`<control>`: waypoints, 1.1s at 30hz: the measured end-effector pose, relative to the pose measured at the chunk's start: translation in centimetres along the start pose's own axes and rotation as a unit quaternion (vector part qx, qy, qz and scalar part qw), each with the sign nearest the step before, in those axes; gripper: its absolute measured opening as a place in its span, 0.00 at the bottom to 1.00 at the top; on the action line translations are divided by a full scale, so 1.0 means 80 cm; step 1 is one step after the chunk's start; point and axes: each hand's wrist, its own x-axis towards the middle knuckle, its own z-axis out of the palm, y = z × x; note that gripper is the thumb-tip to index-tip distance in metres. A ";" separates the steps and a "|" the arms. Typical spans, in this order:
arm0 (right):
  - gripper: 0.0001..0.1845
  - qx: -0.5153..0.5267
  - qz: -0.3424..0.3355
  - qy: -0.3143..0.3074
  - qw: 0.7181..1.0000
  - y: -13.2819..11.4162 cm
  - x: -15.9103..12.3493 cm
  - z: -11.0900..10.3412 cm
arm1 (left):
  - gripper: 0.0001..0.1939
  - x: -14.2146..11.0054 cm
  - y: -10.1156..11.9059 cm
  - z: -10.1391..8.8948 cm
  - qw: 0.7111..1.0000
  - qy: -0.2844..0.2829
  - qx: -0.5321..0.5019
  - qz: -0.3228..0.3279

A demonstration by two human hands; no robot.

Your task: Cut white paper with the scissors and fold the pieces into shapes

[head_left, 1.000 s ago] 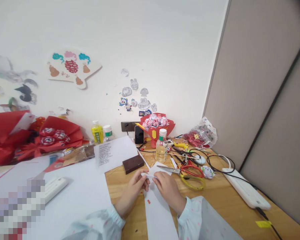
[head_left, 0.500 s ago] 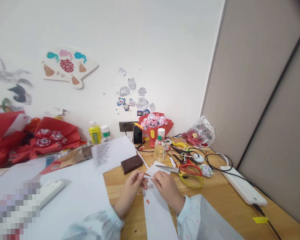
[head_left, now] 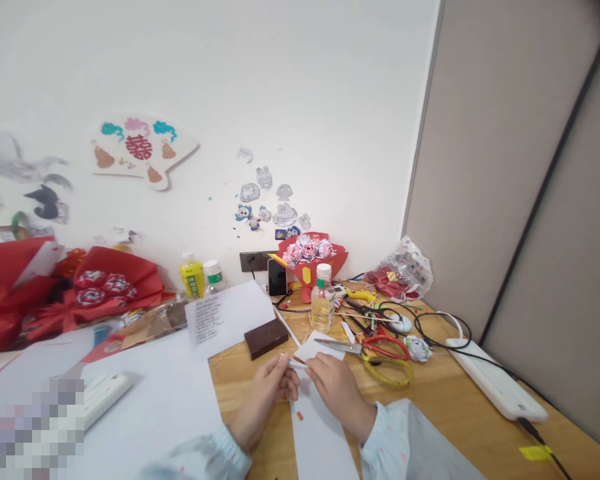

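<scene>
Between my two hands is a small piece of white paper [head_left: 297, 363], with a thin brownish line along its edge that I cannot make out. My left hand [head_left: 271, 385] pinches its left end between thumb and forefinger, the other fingers curled loosely. On the opposite end, the closed fingertips of my right hand [head_left: 334, 381] grip it. Both hands hover above a long strip of white paper [head_left: 325, 440], where a small orange scrap [head_left: 299, 416] lies. Scissors [head_left: 375, 352] with red and yellow handles rest just beyond my right hand, their blades over white paper.
A dark brown box [head_left: 266, 339] sits beyond my left hand. Behind stand a bottle of pale yellow liquid [head_left: 323, 307], a phone [head_left: 277, 278] and a red-wrapped bouquet [head_left: 310, 253]. Cables and a white power strip [head_left: 497, 380] lie right; large white sheets [head_left: 165, 387] cover the left.
The whole view has shifted slightly, so things appear lower. My hands keep hold of the small paper; its angle between my fingers has changed a little.
</scene>
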 end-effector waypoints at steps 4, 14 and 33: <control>0.13 0.022 -0.006 0.008 1.000 0.000 -0.002 0.002 | 0.19 -0.002 0.001 0.000 0.999 -0.008 -0.037 0.003; 0.13 0.002 -0.017 0.003 1.000 0.001 -0.002 0.005 | 0.20 -0.001 0.000 0.000 0.999 0.008 -0.029 0.012; 0.14 -0.030 -0.045 0.013 0.998 -0.003 -0.003 -0.001 | 0.17 -0.001 -0.005 -0.002 0.999 0.008 -0.026 0.045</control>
